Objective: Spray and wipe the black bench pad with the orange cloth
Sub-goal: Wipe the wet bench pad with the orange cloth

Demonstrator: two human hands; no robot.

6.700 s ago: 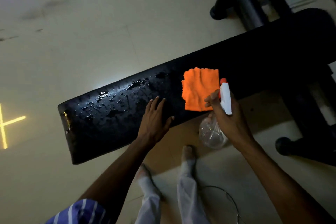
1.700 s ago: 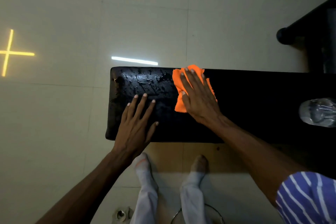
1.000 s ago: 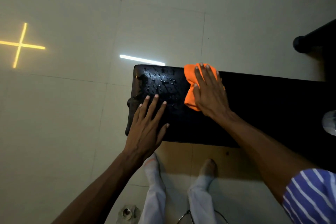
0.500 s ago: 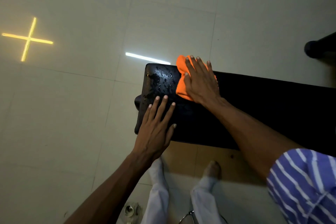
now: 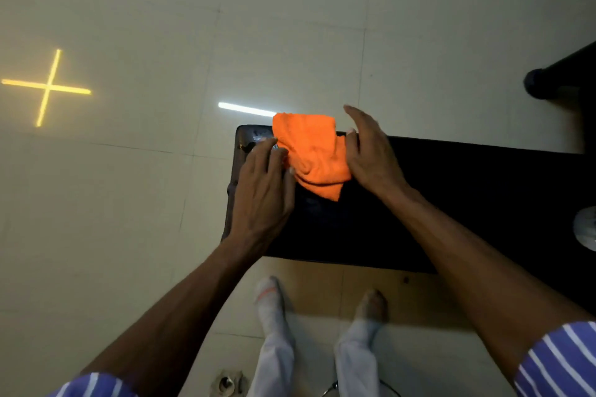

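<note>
The black bench pad [image 5: 451, 203] runs off the right edge of the frame; its full length is not visible. The orange cloth [image 5: 311, 151] covers the pad's far left corner area, and the left hand [image 5: 263, 190] covers part of the left end. The left fingertips are hidden behind a fold of the cloth, so the grip cannot be confirmed. The right hand [image 5: 371, 151] hides the cloth's right edge; contact there is unclear. A clear rounded object [image 5: 587, 232] is cut off at the right edge. A black frame foot [image 5: 541, 84] is also cropped.
</note>
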